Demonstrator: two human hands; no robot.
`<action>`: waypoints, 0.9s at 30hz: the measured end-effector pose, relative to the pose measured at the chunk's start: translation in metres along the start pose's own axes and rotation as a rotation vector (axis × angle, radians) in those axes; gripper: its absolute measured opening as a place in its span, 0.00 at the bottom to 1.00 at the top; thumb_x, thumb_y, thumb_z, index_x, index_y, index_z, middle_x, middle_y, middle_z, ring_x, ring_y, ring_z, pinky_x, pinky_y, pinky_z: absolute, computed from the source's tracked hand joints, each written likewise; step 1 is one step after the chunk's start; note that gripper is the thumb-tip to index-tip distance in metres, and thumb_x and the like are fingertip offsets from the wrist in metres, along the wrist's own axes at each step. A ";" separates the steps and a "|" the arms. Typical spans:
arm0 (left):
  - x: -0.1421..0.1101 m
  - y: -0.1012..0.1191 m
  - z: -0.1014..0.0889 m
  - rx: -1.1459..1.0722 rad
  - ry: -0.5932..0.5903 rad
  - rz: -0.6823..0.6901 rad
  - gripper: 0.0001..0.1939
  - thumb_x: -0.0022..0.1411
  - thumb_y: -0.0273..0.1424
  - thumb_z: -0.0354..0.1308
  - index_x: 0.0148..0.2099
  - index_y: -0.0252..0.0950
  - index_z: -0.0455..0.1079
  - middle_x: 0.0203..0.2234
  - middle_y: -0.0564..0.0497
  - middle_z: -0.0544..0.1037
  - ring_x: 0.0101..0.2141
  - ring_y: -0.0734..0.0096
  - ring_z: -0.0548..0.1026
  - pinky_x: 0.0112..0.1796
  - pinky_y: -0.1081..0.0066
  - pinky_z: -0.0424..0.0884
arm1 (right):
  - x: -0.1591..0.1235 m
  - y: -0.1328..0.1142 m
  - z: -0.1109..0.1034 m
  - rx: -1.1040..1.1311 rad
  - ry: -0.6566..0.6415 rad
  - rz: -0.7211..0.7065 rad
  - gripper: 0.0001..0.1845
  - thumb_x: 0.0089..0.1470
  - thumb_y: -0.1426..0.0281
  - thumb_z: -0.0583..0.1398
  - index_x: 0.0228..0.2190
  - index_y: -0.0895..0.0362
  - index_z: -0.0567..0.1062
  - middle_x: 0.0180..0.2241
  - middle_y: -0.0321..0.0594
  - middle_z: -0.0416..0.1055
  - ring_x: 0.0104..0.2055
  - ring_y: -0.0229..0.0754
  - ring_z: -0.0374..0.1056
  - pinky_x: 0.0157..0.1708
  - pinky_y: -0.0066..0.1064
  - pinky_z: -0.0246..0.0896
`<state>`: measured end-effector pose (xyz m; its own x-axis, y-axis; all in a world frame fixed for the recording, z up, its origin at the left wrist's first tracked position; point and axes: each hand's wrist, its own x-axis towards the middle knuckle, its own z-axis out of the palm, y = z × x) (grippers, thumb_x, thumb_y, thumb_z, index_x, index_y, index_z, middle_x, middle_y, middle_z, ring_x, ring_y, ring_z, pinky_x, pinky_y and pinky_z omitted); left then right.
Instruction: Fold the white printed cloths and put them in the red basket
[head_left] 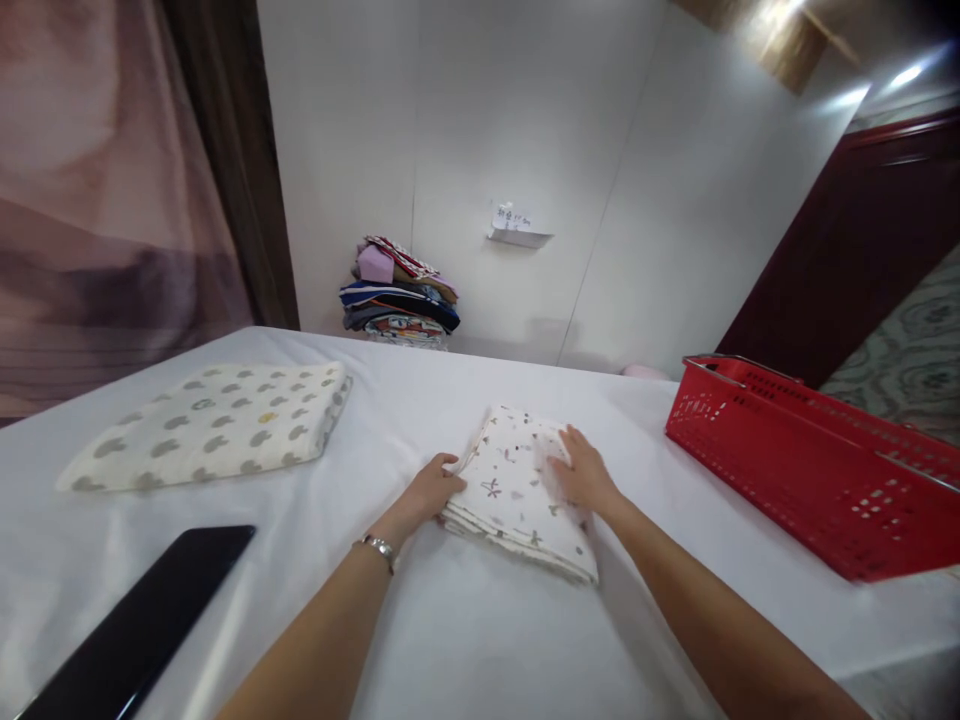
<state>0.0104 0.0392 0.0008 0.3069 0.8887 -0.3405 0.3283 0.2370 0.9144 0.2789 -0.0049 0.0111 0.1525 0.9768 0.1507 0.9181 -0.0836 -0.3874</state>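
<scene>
1. The folded patterned cloth point(517, 490) is laid on the white-covered table point(420, 640).
2. Its left edge is touched by the left hand point(436, 486), fingers loosely curled; its right side is covered by the right hand point(585, 474), fingers spread.

- The left hand point(439, 487) is hiding some fingertips at the edge of the folded white cotton cloth with small brown and grey prints point(517, 485).
- The right hand point(585, 472) is blurring slightly.
- Both bare forearms are running out past the bottom edge.
- The flat, glossy black object point(142, 620) is leaving the picture at the lower left; what it is, I cannot tell.
- The red perforated plastic basket point(795, 470) is extending past the right edge, its walls hiding the inside.
- The white paper note point(514, 222) is showing writing too small to read.
- The table's white cover point(480, 640) is hiding most of a pale pink shape point(643, 372).
</scene>
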 end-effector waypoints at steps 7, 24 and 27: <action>-0.002 0.002 0.000 0.008 -0.018 -0.002 0.27 0.52 0.30 0.54 0.55 0.38 0.54 0.41 0.46 0.69 0.26 0.76 0.68 0.20 0.79 0.63 | -0.010 0.056 0.005 0.606 -0.006 0.504 0.46 0.50 0.57 0.56 0.63 0.59 0.43 0.55 0.53 0.63 0.45 0.48 0.69 0.36 0.35 0.67; -0.011 -0.004 0.047 -0.103 0.016 -0.051 0.42 0.48 0.30 0.58 0.63 0.35 0.43 0.44 0.41 0.69 0.28 0.71 0.71 0.22 0.75 0.66 | 0.035 0.060 0.002 0.431 0.019 0.419 0.41 0.49 0.65 0.57 0.61 0.63 0.51 0.48 0.49 0.69 0.45 0.48 0.68 0.48 0.37 0.60; -0.011 -0.003 0.045 -0.100 0.009 -0.057 0.42 0.48 0.31 0.58 0.63 0.36 0.43 0.44 0.40 0.69 0.28 0.71 0.71 0.21 0.75 0.66 | 0.018 0.063 0.005 0.331 0.010 0.380 0.39 0.50 0.62 0.56 0.61 0.59 0.52 0.51 0.48 0.67 0.50 0.49 0.65 0.50 0.38 0.57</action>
<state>0.0463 0.0108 -0.0081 0.2819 0.8760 -0.3914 0.2542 0.3252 0.9108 0.3373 0.0080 -0.0152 0.4581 0.8875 -0.0493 0.6321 -0.3642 -0.6840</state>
